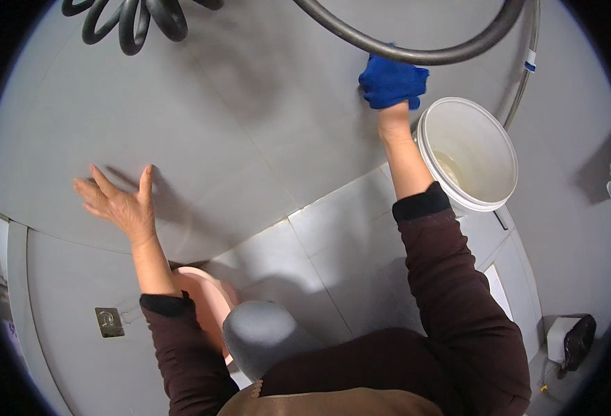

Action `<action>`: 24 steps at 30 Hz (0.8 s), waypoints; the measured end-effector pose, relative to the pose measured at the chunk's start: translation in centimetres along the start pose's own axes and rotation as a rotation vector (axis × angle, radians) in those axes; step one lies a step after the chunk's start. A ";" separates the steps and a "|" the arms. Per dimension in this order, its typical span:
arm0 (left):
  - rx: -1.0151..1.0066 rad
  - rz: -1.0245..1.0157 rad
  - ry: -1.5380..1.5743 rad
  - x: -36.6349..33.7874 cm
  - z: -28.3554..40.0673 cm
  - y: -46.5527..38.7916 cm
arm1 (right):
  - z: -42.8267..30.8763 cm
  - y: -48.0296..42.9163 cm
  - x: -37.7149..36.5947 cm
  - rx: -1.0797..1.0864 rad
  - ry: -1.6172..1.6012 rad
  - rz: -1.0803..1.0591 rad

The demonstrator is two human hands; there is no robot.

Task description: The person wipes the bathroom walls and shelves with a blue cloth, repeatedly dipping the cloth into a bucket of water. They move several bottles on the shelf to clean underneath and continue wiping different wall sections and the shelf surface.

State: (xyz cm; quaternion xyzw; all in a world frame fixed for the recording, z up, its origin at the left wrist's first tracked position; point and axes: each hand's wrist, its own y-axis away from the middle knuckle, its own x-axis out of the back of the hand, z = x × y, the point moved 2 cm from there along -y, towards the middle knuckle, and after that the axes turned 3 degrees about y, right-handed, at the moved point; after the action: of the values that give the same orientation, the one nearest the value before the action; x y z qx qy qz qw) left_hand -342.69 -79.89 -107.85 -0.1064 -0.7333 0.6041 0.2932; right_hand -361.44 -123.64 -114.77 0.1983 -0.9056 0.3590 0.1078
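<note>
My left hand (121,208) is bare, with its fingers spread against or just off the grey tiled wall (264,104); actual contact is hard to tell. Farther up on the right, my right hand (395,110) has a blue cloth (393,80) bunched over it at the same wall. That cloth hides the fingers, and a dark hose (430,56) crosses in front of its upper edge. Beside my right forearm stands a white plastic bucket (472,151) with a little cloudy liquid at its bottom.
A coiled dark hose (128,26) hangs at the upper left. Below my left forearm sits a pink basin (209,296), partly hidden by my sleeve and knee. A metal adhesive hook (110,322) is on the left wall. Pale tiles (331,244) cover the floor.
</note>
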 end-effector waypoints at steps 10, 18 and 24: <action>-0.069 0.054 -0.092 -3.4 -2.3 0.6 | 7.5 9.3 -12.9 -0.464 0.070 0.624; -0.064 0.043 -0.064 -2.9 -1.7 0.2 | -1.6 19.6 -18.8 -1.458 -0.987 -0.029; -0.050 0.017 -0.040 -2.6 -1.6 0.4 | -7.2 13.4 -15.7 -0.756 -0.986 0.209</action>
State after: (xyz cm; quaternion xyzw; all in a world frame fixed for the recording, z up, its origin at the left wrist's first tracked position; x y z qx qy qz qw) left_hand -339.76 -79.82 -108.81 -0.1079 -0.7531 0.5899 0.2706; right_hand -352.86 -105.31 -122.99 0.1992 -0.9278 -0.1107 -0.2952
